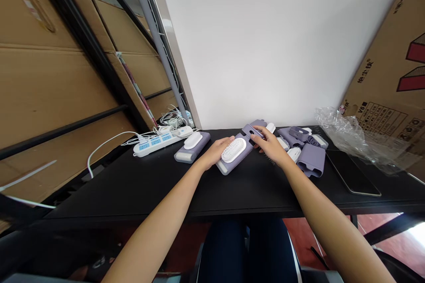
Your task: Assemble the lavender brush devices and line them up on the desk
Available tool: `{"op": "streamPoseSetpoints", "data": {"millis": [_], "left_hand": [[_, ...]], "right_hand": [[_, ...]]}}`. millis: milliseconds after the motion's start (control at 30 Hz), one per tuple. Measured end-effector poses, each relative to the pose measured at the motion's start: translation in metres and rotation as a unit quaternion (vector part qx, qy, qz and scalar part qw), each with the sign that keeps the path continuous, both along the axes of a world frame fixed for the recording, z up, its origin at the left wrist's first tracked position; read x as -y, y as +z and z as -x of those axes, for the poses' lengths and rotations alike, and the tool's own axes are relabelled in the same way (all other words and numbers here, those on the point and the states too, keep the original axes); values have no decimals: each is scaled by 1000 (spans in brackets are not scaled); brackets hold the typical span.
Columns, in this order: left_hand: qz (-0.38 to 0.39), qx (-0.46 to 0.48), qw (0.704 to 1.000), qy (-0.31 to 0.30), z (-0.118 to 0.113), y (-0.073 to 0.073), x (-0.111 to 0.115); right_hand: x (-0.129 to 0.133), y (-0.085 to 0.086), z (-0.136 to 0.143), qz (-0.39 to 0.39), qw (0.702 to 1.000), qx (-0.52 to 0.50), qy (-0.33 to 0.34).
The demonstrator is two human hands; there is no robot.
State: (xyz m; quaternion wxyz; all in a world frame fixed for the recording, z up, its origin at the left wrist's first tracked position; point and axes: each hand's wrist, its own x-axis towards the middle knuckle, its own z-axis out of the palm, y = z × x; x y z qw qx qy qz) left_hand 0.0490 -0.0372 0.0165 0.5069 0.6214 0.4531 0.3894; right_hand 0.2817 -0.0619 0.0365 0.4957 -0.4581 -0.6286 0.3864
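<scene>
A purple case with a white bristled oval [233,150] on top lies slanted near the middle of the black table. My left hand [217,150] grips its left side, with the fingers closed on the edge. At its upper right end, my right hand [268,143] pinches a small purple piece [251,131] that touches or adjoins the case. More purple parts lie just behind that piece. To the left rests a similar purple case [200,144] with a smooth white oval [193,140] on it.
A white power strip [156,143] with cables is at the back left. Several purple and white parts, among them a purple shell [311,159], lie right of my hand. Farther right are a dark tablet [352,172], clear plastic wrap [358,137] and a cardboard box [381,93].
</scene>
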Motion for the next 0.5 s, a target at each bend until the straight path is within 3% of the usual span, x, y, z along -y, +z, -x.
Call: {"op": "streamPoseSetpoints", "data": {"millis": [333,500], "left_hand": [[-6,-4,1000,1,1,-2,-2],[-2,-1,1000,-5,0,2,2]], "right_hand": [[-1,0,0,-22,999,-17,-16],[-2,-1,0,20,1000,4,-7]]}}
